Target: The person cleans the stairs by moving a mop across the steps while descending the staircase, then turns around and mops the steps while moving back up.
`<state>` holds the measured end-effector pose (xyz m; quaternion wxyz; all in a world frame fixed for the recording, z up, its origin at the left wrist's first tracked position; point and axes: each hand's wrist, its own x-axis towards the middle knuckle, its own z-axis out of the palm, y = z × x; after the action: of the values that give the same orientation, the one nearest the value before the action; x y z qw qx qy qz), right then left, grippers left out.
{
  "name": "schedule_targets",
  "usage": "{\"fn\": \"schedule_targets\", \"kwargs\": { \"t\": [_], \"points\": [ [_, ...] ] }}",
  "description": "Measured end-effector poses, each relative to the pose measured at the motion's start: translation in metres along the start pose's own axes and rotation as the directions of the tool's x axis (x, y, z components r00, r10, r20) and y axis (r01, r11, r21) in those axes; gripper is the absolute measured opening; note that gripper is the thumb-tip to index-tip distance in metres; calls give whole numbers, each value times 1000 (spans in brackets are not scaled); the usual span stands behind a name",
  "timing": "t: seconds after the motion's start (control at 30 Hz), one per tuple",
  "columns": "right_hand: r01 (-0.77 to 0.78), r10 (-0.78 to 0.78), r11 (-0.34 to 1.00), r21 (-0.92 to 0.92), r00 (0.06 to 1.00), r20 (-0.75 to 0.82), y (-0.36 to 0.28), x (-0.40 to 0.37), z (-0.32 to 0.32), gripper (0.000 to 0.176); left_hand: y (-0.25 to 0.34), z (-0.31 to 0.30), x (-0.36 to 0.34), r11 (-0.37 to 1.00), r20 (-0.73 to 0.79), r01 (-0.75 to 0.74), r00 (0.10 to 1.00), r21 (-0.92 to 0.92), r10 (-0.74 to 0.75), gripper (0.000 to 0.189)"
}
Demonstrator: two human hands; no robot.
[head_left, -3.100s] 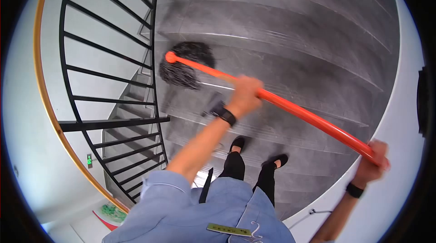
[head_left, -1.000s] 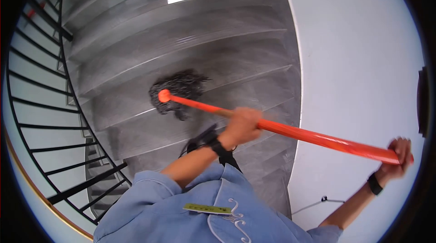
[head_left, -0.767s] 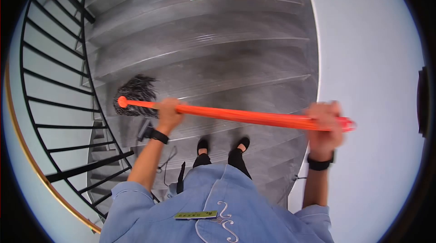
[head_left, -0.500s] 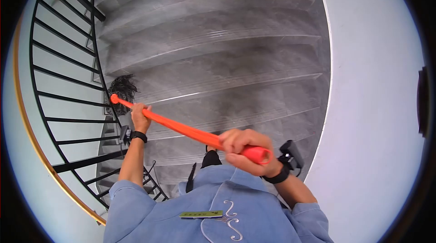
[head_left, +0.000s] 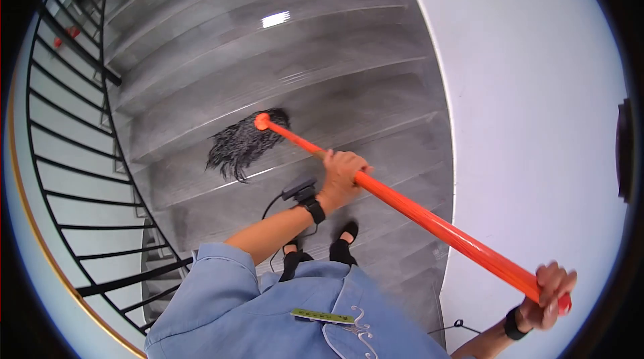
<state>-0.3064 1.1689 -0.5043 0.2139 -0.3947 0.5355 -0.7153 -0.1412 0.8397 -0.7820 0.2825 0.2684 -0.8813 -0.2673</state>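
Observation:
A mop with an orange handle [head_left: 429, 221] slants across the view, held in both hands. My left hand [head_left: 344, 176] is wrapped round the lower part of the handle. Close to its top end, my right hand [head_left: 551, 294] is closed on it, out by the white wall. The mop's dark stringy head [head_left: 245, 143] lies spread on a grey stair step, left of centre, its strands trailing to the lower left. An orange round joint links handle and head.
Grey curved stairs [head_left: 322, 43] rise ahead. Along the left runs a black metal railing [head_left: 80, 191] with a golden handrail [head_left: 40, 231]. A white wall [head_left: 523, 124] bounds the right side. My feet in black shoes [head_left: 345, 231] stand on a step below the mop head.
The mop head has swept from beside the left railing to the right along the step. Both hands have shifted right, the right one also lower, still gripping the handle.

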Motion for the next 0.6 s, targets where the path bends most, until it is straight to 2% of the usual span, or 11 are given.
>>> {"fn": "schedule_targets", "kwargs": {
  "t": [0.13,0.2,0.27,0.3,0.33,0.4,0.43,0.47,0.5,0.57,0.6],
  "points": [
    [223,-268,934,-281,954,-135,-28,-27,-15,29,50,63,48,966,17,-122,991,-230,129,10],
    [331,-339,908,-257,941,17,-28,-8,17,27,61,88,75,934,16,-176,982,-311,190,11],
    [372,-373,903,-214,927,35,-15,-2,37,27,61,108,103,876,80,-210,960,-435,269,10],
    [406,-380,880,-244,913,148,-10,9,49,24,63,108,113,936,187,-211,945,-281,269,20],
    [358,-283,903,-236,911,299,-10,20,54,21,66,110,120,932,177,-224,943,-285,281,20],
    [457,-368,827,-328,880,299,10,45,81,22,71,108,131,998,186,-21,982,-63,33,49],
    [417,-365,848,-327,907,210,22,50,85,28,73,97,132,998,171,-26,985,-65,37,49],
    [333,-345,873,-356,938,33,33,62,98,26,76,81,129,968,167,-129,972,-215,167,62],
    [346,-359,889,-299,933,13,44,82,104,23,77,60,126,907,143,-231,944,-353,297,74],
    [379,-391,881,-284,920,17,46,109,113,18,94,-22,110,720,129,-142,943,-680,308,77],
    [393,-403,887,-241,915,7,46,123,128,17,99,-70,103,684,118,-143,940,-716,320,81]
  ]
}}
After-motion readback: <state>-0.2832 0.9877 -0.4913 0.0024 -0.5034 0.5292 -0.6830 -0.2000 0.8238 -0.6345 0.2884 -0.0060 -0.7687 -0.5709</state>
